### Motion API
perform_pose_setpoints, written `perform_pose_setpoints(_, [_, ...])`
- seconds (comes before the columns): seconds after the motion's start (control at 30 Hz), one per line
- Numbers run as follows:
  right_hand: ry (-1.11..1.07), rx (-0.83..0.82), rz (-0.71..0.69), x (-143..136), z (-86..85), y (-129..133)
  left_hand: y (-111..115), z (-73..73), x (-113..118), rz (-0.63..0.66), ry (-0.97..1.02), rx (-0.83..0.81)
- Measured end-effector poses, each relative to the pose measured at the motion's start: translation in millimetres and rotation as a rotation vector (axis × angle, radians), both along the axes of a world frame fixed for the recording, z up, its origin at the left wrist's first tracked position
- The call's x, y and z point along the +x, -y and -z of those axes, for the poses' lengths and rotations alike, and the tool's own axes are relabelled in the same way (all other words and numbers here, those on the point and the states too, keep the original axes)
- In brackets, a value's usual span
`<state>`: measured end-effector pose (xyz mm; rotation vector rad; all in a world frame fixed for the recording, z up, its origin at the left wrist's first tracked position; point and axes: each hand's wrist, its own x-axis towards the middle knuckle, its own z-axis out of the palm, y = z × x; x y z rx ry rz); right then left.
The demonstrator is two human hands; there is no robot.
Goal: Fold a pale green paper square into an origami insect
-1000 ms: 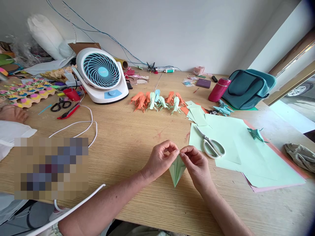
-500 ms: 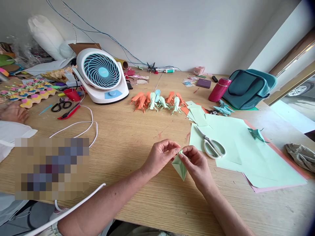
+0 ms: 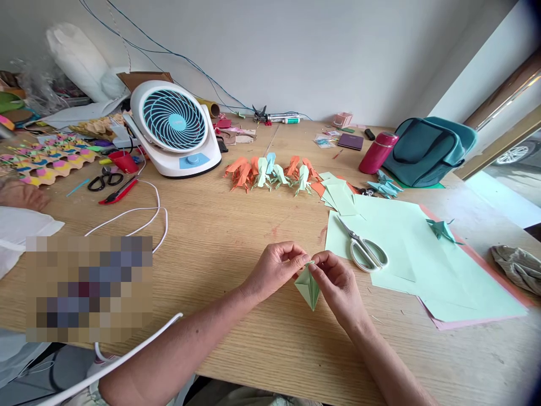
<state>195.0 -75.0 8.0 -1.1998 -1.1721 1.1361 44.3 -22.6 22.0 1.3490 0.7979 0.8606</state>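
A piece of pale green folded origami paper [image 3: 307, 288] hangs point down above the table, its pleats fanning toward the lower tip. Thumb and fingers of my left hand [image 3: 276, 270] pinch its top end from the left. My right hand [image 3: 340, 287] pinches the same end from the right, its thumb lying on the upper edge. Both sets of fingertips almost meet and hide part of the top folds. White-handled scissors [image 3: 367, 252] lie to the right on pale green paper sheets [image 3: 439, 276]. Beyond my hands stands a row of orange and green folded paper figures [image 3: 270, 173].
A white fan [image 3: 175, 127] stands at the back left, its cable [image 3: 163, 225] looping over the table. Smaller cut sheets [image 3: 340, 197], a pink bottle [image 3: 379, 152] and a teal bag [image 3: 426, 152] are at the right. Another person's hand [image 3: 25, 194] rests at the far left.
Both hands keep their pinch on the folded paper. Its lower part has turned slightly, and the fingertips have shifted a little at the top.
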Motion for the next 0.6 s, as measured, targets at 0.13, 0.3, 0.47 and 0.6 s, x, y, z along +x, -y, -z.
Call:
perform_pose_setpoints(0.13, [0.002,0.006,0.0,-0.4,0.2,0.8,-1.6,1.0,-0.4,0.03,0.005,-0.053])
perform_pose_setpoints(0.3, [0.103,-0.015,0.035,1.1,-2.0,3.6,-2.3,-2.2,-2.5,0.073,0.005,-0.123])
perform_pose_setpoints(0.47, [0.21,0.032,0.052,1.7,-3.5,4.1,-2.7,-3.4,-4.3,0.067,-0.031,-0.132])
perform_pose_setpoints(0.6, [0.252,0.03,0.063,1.9,-2.9,3.9,-3.7,-1.4,-4.7,0.075,-0.023,-0.16])
